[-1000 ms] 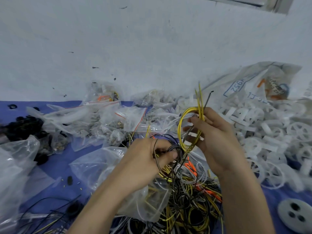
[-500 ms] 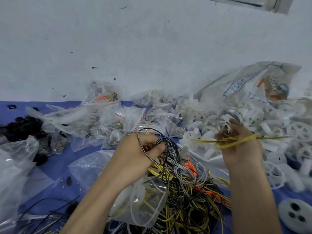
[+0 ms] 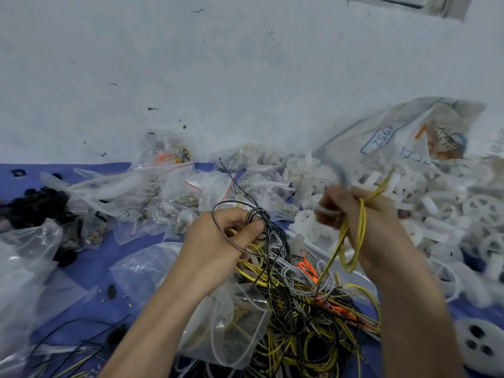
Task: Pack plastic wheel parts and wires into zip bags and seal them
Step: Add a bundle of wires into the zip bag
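The left hand [image 3: 218, 241] is gripping a coil of black-and-white wire [image 3: 257, 214], its thumb pressing the strands against curled fingers, just above the tangled wire pile [image 3: 300, 309]. The right hand [image 3: 365, 222] is curling round a yellow wire loop [image 3: 351, 246], which is hanging from the fist toward that pile. Something white and blurred is sitting at its fingertips, and I cannot tell what it is.

The pile is mixing yellow, black, grey and a few orange strands, and it is spilling partly over a clear bag [image 3: 234, 326] lying under the left wrist, with yellow wire showing through its plastic.

To the right, white plastic wheel parts [image 3: 463, 208] are heaping up loose, many of them spoked discs. Behind them a large printed sack [image 3: 395, 137] is slumping against the wall, its mouth opening onto the heap. Beyond the hands, small zip bags [image 3: 177, 192] with red seal lines are lying jumbled together, holding small pieces too fine to make out. Far left, black parts [image 3: 35, 203] are sitting beside another crumpled clear bag [image 3: 24, 257]. A pale disc [image 3: 480, 345] with three holes is resting at the lower right.

Everything is lying on a blue surface [image 3: 90, 271], which is meeting a scuffed white wall [image 3: 218, 64].
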The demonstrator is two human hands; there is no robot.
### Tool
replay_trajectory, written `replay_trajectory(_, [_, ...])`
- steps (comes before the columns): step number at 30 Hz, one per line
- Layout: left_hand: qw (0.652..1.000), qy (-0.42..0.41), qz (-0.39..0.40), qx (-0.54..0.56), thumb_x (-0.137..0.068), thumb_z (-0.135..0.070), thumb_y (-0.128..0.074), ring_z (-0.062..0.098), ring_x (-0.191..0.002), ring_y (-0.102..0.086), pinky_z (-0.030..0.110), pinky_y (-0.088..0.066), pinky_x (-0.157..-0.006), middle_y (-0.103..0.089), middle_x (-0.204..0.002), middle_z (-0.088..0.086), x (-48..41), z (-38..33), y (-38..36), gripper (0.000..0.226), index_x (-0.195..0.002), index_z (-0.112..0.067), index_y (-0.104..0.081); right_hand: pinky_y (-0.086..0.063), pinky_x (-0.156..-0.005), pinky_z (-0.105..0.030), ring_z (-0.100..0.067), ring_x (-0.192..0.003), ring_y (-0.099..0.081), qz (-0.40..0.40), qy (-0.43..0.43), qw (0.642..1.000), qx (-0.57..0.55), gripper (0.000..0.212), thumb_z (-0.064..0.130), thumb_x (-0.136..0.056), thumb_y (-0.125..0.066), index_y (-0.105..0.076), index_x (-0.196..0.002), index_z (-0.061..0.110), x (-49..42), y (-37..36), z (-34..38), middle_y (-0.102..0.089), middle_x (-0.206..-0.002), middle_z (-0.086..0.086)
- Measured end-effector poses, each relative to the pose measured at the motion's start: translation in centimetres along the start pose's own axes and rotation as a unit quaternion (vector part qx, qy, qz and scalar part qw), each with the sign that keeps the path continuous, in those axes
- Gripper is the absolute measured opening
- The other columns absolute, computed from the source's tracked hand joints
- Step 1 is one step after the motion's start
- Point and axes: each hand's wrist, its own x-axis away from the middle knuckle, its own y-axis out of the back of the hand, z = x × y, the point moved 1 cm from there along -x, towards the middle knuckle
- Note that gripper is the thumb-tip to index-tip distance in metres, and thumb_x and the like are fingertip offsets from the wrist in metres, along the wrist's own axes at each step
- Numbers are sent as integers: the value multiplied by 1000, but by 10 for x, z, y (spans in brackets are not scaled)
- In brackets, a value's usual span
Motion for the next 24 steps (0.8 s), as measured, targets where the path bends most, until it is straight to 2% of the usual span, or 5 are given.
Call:
replay_trajectory(4, [1000,-11,12,-15,-86,-20,-65,11,-56,-56,26,-47,-61,-66,-65,-3,-1,1,-1,18,-68,-22,-69,-48,-49,-25,-10,-41,-46,140,-7,990,26,12,7,-92,-55,-58,-92,-5,9,-24,-3,-53,-56,0])
replay_trajectory(10, [995,-56,59,-62,-87,-13,-65,25,-80,-67,45,-53,-74,-72,-83,7,-1,1,6,8,-88,-15,-73,-39,-41,-17,-5,-39,-43,226,-17,965,129,11,6,-88,-61,-64,-86,-4,12,-37,-10,-51,-56,-4])
replay_trajectory(16, [976,-56,207,-38,-88,-3,-62,-10,-110,-54,10,-42,-91,-62,-116,-29,5,-5,12,45,-111,-42,-62,-49,-60,-42,-20,-56,-47,174,61,949,257,19,11,-88,-61,-65,-81,-7,1,-22,-14,-48,-56,-9])
replay_trajectory(20, [970,-49,150,-183,-76,-61,-64,-30,-111,-34,1,-33,-91,-39,-120,-50,11,-8,39,53,-123,-60,-40,-32,-64,-37,-21,-62,-36,126,7,933,338,33,15,-92,-55,-47,-69,-7,-9,-4,-24,-37,-60,-13])
replay_trajectory(24, [893,43,225,-386,-38,-91,-41,-14,-102,-43,11,-36,-82,-26,-122,-40,26,-11,53,101,-133,-59,-27,-27,-73,-34,-24,-62,-32,93,-64,847,519,45,27,-93,-55,-35,-55,12,-19,21,-35,-36,-57,-6])
